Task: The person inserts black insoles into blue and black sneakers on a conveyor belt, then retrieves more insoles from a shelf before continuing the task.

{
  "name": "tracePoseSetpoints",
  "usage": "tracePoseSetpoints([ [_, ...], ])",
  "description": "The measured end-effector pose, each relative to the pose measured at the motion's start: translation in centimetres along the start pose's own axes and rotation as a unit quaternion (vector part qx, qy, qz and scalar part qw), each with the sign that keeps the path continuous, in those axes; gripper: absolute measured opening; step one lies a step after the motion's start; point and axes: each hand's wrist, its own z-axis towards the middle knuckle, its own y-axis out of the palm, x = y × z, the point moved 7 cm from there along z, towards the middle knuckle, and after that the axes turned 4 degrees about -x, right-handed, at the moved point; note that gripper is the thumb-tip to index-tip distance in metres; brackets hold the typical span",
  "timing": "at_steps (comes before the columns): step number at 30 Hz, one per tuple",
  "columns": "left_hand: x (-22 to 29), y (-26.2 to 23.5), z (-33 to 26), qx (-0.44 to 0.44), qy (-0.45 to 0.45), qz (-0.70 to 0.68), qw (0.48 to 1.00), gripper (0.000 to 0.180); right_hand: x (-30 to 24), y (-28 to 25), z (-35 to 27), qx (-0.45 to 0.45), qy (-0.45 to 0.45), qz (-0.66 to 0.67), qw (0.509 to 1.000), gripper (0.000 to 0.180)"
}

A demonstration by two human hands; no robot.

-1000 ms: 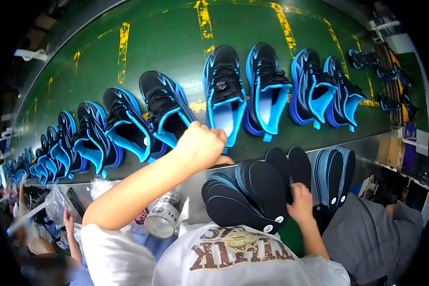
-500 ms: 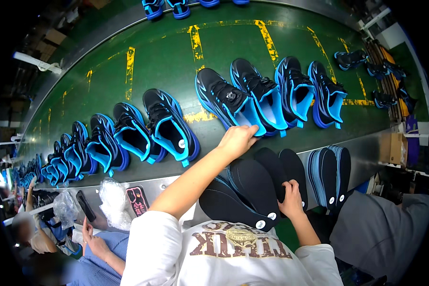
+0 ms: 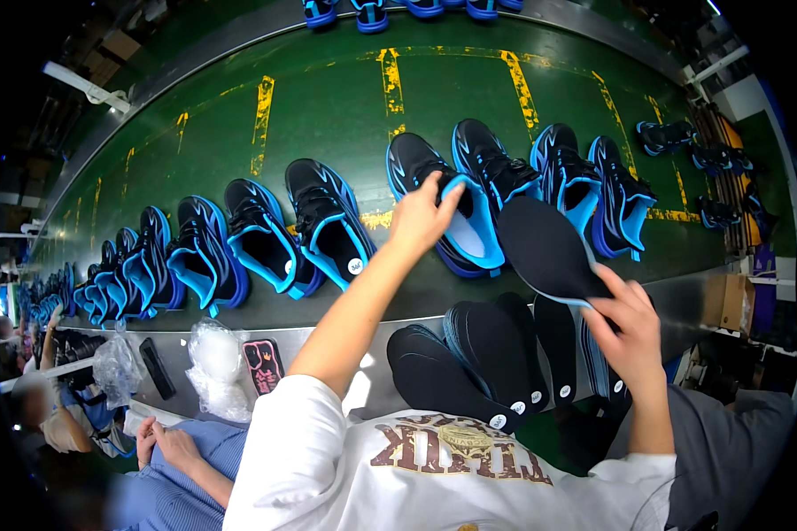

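Note:
My left hand (image 3: 423, 212) grips a black sneaker (image 3: 409, 157) with blue trim by the tongue and collar, its pale inside showing through the opening. In my right hand (image 3: 627, 326), a black insole (image 3: 545, 248) with a thin blue edge is pinched by its narrower end between thumb and fingers. The insole is held up just right of that sneaker and hides part of the shoes behind it. Below, stacks of black insoles (image 3: 489, 350) with round white stickers lie along the metal ledge (image 3: 376, 341) in front of me.
More sneakers (image 3: 328, 199) stand in a row on the green belt (image 3: 328, 115) with yellow marks. A pink-and-black phone case (image 3: 262, 365), clear plastic bags (image 3: 217, 358) and a dark phone (image 3: 158, 367) lie on the ledge. A person in blue (image 3: 186, 478) sits at my left.
My right hand has lifted an insole from the ledge toward the sneaker. My left hand has moved from the sneaker's heel up to its tongue. The view has shifted slightly.

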Motion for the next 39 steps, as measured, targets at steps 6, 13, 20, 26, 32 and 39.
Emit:
tracePoseSetpoints([
  [6,-1.9,-0.7,3.6,-0.176,-0.085,-0.120,0.973,0.055,-0.4,10.1,7.3,-0.085,-0.103,-0.108,0.985,0.008],
  [13,-3.3,1.1,2.8,-0.155,-0.143,-0.301,0.930,0.044,2.0,20.4,12.1,-0.059,-0.007,-0.098,0.993,0.018],
  [20,-2.9,-0.2,1.4,0.006,-0.099,-0.304,0.948,0.047,1.6,16.4,10.5,-0.263,0.099,-0.160,0.946,0.042],
  [26,-2.2,-1.4,1.6,-0.034,-0.064,-0.253,0.965,0.042,2.1,17.9,11.4,-0.278,-0.077,-0.073,0.955,0.017],
  [32,-2.6,-0.6,2.1,-0.054,-0.061,-0.224,0.971,0.045,2.1,22.8,13.0,-0.223,-0.140,-0.153,0.952,0.015],
  [39,-3.7,-0.1,2.1,-0.057,-0.052,-0.213,0.974,0.043,2.9,25.2,12.3,-0.372,-0.141,-0.308,0.864,0.020],
])
